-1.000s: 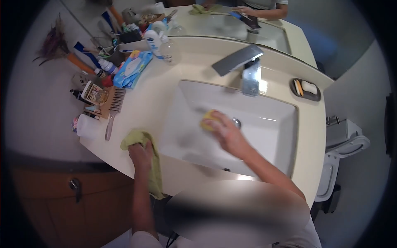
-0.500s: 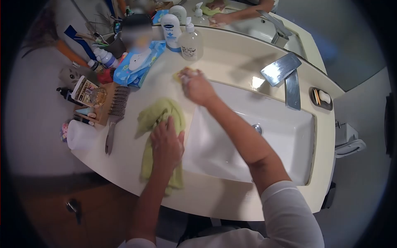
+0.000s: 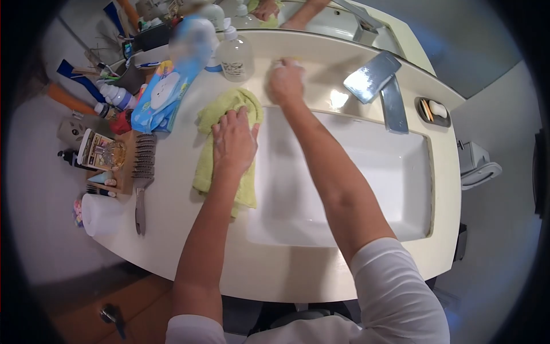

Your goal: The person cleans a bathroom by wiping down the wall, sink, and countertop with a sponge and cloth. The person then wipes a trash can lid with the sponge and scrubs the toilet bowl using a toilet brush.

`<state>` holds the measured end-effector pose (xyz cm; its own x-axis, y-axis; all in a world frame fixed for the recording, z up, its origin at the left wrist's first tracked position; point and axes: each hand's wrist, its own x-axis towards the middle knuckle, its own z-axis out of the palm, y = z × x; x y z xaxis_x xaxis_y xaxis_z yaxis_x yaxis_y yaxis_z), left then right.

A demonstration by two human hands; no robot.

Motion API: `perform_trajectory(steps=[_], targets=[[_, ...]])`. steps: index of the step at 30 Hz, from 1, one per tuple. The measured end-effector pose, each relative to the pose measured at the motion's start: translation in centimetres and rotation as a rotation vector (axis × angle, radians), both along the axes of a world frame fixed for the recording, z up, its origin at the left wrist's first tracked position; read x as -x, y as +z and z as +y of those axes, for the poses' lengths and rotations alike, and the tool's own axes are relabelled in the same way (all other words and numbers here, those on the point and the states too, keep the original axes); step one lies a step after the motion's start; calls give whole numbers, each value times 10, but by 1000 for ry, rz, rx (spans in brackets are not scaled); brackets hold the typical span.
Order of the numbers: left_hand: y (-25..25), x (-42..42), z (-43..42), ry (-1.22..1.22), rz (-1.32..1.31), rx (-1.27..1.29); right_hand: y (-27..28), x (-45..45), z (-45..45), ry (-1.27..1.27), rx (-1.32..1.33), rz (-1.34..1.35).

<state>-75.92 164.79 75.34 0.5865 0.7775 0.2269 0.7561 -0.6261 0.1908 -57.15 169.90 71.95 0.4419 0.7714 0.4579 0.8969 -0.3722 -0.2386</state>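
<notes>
My left hand (image 3: 236, 136) presses down on a crumpled green towel (image 3: 224, 172), its fingers curved over the cloth. The towel lies on the counter along the left edge of the white sink (image 3: 344, 172). Farther back, my right hand (image 3: 285, 81) is closed against the counter behind the sink, near the mirror. Whitish foam shows on its fingers. A sliver of yellow sponge (image 3: 294, 59) peeks out beyond the fingertips; most of it is hidden, and the hand is slightly blurred. A clear pump bottle (image 3: 235, 60) stands just left of the right hand.
A metal faucet (image 3: 372, 77) rises behind the sink, and a soap dish (image 3: 433, 112) sits at right. Along the left are a blue wipes pack (image 3: 163, 97), a hairbrush (image 3: 142, 178), a wooden tray (image 3: 127, 172) of small items and a white paper roll (image 3: 102, 214). A mirror borders the back.
My left hand and the towel have slid away from me, toward the back of the counter. My right hand has moved back and to the right, closer to the mirror.
</notes>
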Motion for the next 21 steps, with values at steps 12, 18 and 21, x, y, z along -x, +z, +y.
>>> perform_trajectory(steps=[12,18,21], targets=[[-14,1,1,-66,-64,-157,-19,-55,-138,53,-177,166],[-24,-45,2,-214,-196,-162,11,-140,-260,102,-92,140],[-23,-95,-8,-355,-239,-132,14,-180,-266,92,-19,117]])
